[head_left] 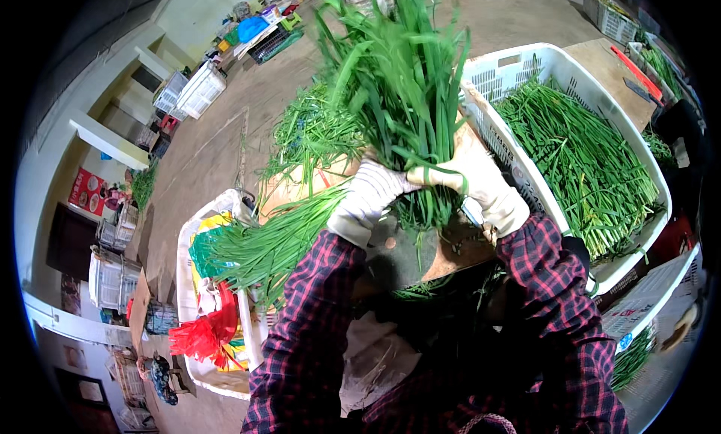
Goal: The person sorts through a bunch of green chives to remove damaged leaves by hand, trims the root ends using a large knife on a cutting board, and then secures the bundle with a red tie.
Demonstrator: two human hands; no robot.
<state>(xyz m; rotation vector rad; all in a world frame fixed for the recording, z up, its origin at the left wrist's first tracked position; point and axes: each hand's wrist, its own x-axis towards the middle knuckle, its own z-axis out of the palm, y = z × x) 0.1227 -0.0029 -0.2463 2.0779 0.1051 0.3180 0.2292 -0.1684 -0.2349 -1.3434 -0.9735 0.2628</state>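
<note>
A thick bunch of Chinese chives (pixel 405 73) stands upright in front of me, its broad green leaves fanning out at the top. My left hand (pixel 366 199), in a white knit glove, is closed round the bunch's left side. My right hand (pixel 481 184), in a pale glove, grips it from the right, thumb across the front. The two hands meet at the bunch, and some stems show below them. Beside my left wrist lies a loose pile of chives (pixel 278 242), spread over a board and the rim of a white basket (pixel 254 321).
To the right, a large white crate (pixel 559 231) holds many chives. Red ties (pixel 206 329) hang in the left basket. Loose greens (pixel 312 130) lie beyond the board (pixel 289 195). White crates (pixel 201 88) stand along the far left wall, and another crate (pixel 661 299) is at the lower right.
</note>
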